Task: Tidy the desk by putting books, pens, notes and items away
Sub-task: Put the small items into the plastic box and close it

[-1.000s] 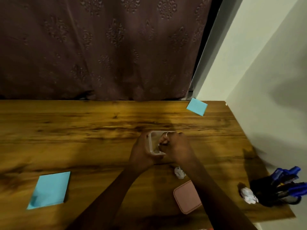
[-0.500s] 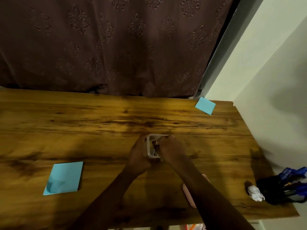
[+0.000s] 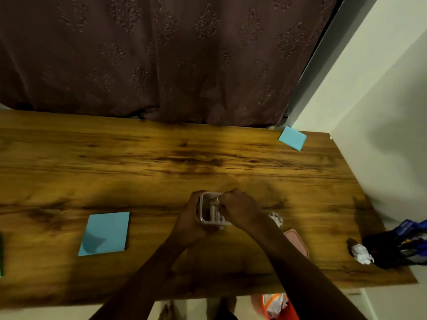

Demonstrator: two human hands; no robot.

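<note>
A small clear plastic box (image 3: 208, 211) stands on the wooden desk (image 3: 161, 162) near its front middle. My left hand (image 3: 189, 220) grips the box's left side. My right hand (image 3: 240, 207) is closed over the box's open top, fingers reaching inside; what they hold is hidden. The box's pink lid (image 3: 298, 242) lies to the right, partly behind my right forearm. A crumpled paper ball (image 3: 276, 219) sits just right of my right wrist.
A blue sticky-note pad (image 3: 105, 233) lies front left and a smaller blue note (image 3: 293, 137) at the back right corner. Another paper ball (image 3: 361, 253) rests beside a dark pen holder (image 3: 402, 247) at the right edge. An orange bin (image 3: 275, 306) stands below the desk.
The view has shifted so the desk appears lower and more to the right. Both hands stay on the box; my right hand has moved deeper over its opening.
</note>
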